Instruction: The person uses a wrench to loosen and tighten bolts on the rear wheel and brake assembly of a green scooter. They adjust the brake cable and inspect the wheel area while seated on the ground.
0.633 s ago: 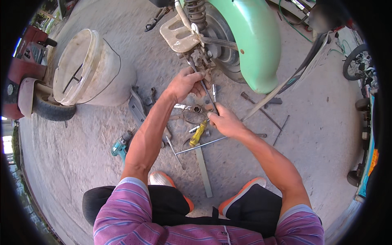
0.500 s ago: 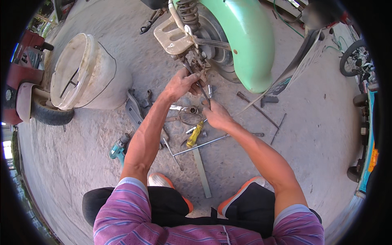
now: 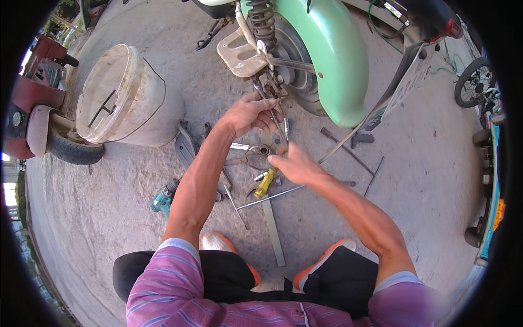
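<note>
My left hand [image 3: 249, 114] grips a long dark metal bar tool [image 3: 278, 122] whose upper end meets the rusty linkage [image 3: 271, 80] below the scooter's suspension. My right hand [image 3: 291, 163] is closed at the tool's lower end, its thumb pointing left. The linkage sits beside the wheel under a mint-green fender [image 3: 340, 82] and a cream bracket [image 3: 234, 54]. Beneath my hands on the concrete are a wrench [image 3: 245, 147], a yellow-handled screwdriver [image 3: 265, 184], a long T-bar [image 3: 272, 198] and a flat strip [image 3: 272, 234]. A teal drill [image 3: 162, 203] lies left of my left forearm.
A dirty white bucket [image 3: 144, 117] stands at left beside a red scooter [image 3: 35, 92]. At right lie T-handle tools [image 3: 354, 155] and a long leaning panel [image 3: 400, 87]. A bicycle wheel [image 3: 471, 82] and cyan-edged equipment [image 3: 490, 218] line the right side.
My right hand has turned slightly, its thumb shifting left and down relative to the tool. My left hand stays gripped on the bar. The whole view has shifted slightly.
</note>
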### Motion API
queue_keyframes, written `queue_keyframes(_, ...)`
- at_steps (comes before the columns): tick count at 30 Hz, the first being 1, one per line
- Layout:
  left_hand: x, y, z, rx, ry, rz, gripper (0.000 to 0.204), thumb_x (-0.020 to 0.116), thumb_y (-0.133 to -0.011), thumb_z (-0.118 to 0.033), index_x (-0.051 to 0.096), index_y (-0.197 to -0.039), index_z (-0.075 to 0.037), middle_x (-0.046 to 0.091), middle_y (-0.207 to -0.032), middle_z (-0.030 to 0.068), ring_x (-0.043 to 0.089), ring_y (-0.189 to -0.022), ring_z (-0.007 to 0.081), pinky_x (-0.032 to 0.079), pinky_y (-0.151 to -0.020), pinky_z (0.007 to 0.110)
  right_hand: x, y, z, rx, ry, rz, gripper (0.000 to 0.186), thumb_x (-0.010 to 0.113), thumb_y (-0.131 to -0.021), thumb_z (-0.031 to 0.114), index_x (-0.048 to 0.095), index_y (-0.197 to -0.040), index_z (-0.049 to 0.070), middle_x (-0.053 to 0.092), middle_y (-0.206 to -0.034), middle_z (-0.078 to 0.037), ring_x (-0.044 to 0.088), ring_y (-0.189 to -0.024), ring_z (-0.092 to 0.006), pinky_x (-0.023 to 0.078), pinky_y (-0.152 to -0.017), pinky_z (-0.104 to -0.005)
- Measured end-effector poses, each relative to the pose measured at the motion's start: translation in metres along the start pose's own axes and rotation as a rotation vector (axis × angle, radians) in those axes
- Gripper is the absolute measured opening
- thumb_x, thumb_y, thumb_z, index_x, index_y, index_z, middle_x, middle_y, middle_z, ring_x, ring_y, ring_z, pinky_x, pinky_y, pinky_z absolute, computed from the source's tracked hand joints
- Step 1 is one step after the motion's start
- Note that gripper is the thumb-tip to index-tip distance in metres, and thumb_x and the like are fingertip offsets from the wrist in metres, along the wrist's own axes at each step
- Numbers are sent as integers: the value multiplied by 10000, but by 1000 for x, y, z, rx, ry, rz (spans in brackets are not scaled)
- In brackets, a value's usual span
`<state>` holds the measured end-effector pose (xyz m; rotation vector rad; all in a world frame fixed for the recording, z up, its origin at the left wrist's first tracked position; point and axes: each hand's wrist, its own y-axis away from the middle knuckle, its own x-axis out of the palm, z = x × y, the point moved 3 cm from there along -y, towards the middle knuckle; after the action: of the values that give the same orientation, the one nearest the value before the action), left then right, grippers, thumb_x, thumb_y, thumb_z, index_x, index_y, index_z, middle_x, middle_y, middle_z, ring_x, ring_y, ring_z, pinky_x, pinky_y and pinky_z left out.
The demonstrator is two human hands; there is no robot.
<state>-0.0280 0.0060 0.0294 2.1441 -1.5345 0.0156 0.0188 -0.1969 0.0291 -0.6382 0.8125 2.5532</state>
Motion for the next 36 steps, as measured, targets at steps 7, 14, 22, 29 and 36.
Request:
queue_keyframes(7,17,-1,-2,44,580,77,244,541,-1066,-224,640,-1071,-1,749,-850,160,707,-579,209,572,-490,294,-67,38,54,47,-589,311,406,700,-932,442,606,-888,49,595,-790,-28,556,-750,-159,460,-702,-381)
queue_keyframes(14,8,3,12,21,120,-52,261,584,-1036,-214,576,-1167,12,740,-920,174,694,-624,184,584,-563,299,-17,11,1,-26,-207,153,503,630,-961,366,625,-1266,-34,723,-1091,-257,699,-1077,-380,515,-950,-449)
queue_keyframes(22,-4,-7,19,14,-270,-92,308,549,-1060,-237,650,-1140,42,741,-962,132,710,-711,192,601,-677,328,37,-53,-61,-23,-146,75,381,512,-1015,284,617,-1235,-10,701,-1114,-303,664,-1105,-461,506,-955,-520)
queue_keyframes(29,-17,-26,25,50,-490,-145,278,561,-1054,-197,647,-1147,51,739,-927,106,714,-701,165,595,-639,314,64,-109,-75,-37,33,-44,426,472,-1055,342,614,-1218,-25,694,-1132,-318,655,-1124,-487,506,-961,-567)
queue_keyframes(36,-16,-22,23,26,-508,-201,294,630,-1021,-239,661,-1061,51,751,-887,118,740,-684,185,590,-610,325,63,-98,-65,-44,-15,2,400,561,-1016,344,619,-1183,-15,706,-1126,-301,670,-1102,-477,519,-950,-530)
